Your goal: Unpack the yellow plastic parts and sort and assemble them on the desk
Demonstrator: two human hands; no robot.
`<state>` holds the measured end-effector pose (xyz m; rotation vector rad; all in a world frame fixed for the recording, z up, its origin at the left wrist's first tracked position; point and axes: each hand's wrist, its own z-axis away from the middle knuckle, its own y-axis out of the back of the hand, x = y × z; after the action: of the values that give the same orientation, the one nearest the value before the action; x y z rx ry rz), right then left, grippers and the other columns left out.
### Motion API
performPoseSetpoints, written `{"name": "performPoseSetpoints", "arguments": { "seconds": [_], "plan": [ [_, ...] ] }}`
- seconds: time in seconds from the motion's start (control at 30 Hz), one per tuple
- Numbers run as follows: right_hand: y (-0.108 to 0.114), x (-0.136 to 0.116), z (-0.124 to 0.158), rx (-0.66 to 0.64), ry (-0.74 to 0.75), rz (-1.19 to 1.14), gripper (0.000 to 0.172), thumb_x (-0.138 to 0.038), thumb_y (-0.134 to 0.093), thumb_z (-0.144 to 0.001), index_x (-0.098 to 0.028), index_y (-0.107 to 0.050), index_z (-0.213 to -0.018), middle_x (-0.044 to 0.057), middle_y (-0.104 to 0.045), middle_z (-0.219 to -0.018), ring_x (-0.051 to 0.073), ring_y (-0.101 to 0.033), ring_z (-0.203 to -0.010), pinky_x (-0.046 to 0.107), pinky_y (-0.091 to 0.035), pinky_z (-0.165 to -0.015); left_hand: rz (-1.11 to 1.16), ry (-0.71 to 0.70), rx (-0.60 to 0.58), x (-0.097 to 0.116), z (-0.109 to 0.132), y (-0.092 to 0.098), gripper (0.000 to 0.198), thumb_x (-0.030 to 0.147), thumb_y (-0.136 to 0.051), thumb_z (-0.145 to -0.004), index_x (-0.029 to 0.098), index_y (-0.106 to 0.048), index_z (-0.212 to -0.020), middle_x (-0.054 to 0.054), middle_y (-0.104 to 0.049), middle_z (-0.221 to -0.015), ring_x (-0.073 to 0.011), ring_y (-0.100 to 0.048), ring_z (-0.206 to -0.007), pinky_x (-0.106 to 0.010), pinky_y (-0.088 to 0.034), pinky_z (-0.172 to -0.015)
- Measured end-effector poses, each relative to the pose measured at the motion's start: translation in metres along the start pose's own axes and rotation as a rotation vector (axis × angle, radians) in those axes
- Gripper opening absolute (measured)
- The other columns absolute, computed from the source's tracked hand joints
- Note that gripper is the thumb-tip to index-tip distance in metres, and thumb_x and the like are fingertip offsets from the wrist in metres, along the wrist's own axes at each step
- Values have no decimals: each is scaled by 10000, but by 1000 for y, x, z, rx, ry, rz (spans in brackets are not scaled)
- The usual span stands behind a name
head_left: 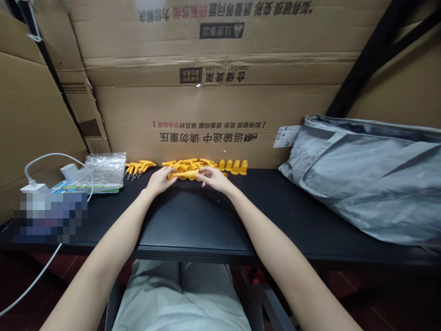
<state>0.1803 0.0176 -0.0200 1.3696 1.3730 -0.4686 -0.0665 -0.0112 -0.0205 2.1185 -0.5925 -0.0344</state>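
My left hand (159,180) and my right hand (217,179) are over the far part of the black table, fingers closed on a long yellow plastic piece (188,174). The left fingers grip its left end and the right fingers its right end. Right behind it lies a heap of similar yellow plastic parts (189,162), partly covered by my hands. Left of my left hand is a group of yellow T-shaped handles with metal spirals, like corkscrews (139,167). Several yellow cup-shaped pieces (236,167) stand upright beyond my right hand.
A cardboard sheet (213,105) walls off the back of the black table (193,220). At right sits a large grey bag (361,179). Clear plastic packaging (106,170), a white charger (34,189) with its cable and a blurred-out item (51,218) are at left.
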Motion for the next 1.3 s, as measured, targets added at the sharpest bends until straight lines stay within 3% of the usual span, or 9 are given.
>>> {"name": "performPoseSetpoints", "arguments": {
  "seconds": [0.13,0.27,0.43,0.67,1.3],
  "plan": [
    [-1,-6,2,-7,-28,-9,407,-549,-661,-800,-153,-602,-871,38,-671,-708,106,-581,-484,289,-549,-562,14,-22,7,1,0,0,255,379,-625,-820,224,-649,-1021,-46,-683,-997,-175,-634,-858,-273,-485,-777],
    [-3,-12,5,-17,-58,-7,398,-542,-642,-825,-145,-612,-842,29,-671,-696,86,-568,-468,247,-528,-526,24,-18,2,1,1,0,264,395,-630,-814,220,-646,-1010,-46,-685,-994,-182,-636,-870,-275,-480,-768],
    [-4,-13,5,-9,-114,-32,319,-444,-650,-862,-139,-631,-953,60,-709,-787,86,-605,-505,225,-535,-514,21,2,-9,0,1,-1,264,399,-629,-814,222,-649,-1008,-46,-689,-987,-195,-641,-896,-281,-476,-768],
    [-4,-5,5,-40,-97,-60,483,-388,-713,-823,-149,-557,-1214,68,-717,-861,110,-646,-538,259,-579,-541,-5,14,-28,0,1,-1,259,397,-630,-810,226,-652,-1004,-44,-689,-982,-189,-644,-888,-273,-477,-748],
    [-6,-3,4,-21,-116,-63,478,-388,-761,-758,-166,-575,-1138,55,-687,-852,121,-644,-570,285,-582,-608,11,66,-74,-2,-1,-2,239,307,-634,-799,235,-665,-1025,-50,-691,-1074,-210,-648,-944,-299,-497,-830]
  ]
}}
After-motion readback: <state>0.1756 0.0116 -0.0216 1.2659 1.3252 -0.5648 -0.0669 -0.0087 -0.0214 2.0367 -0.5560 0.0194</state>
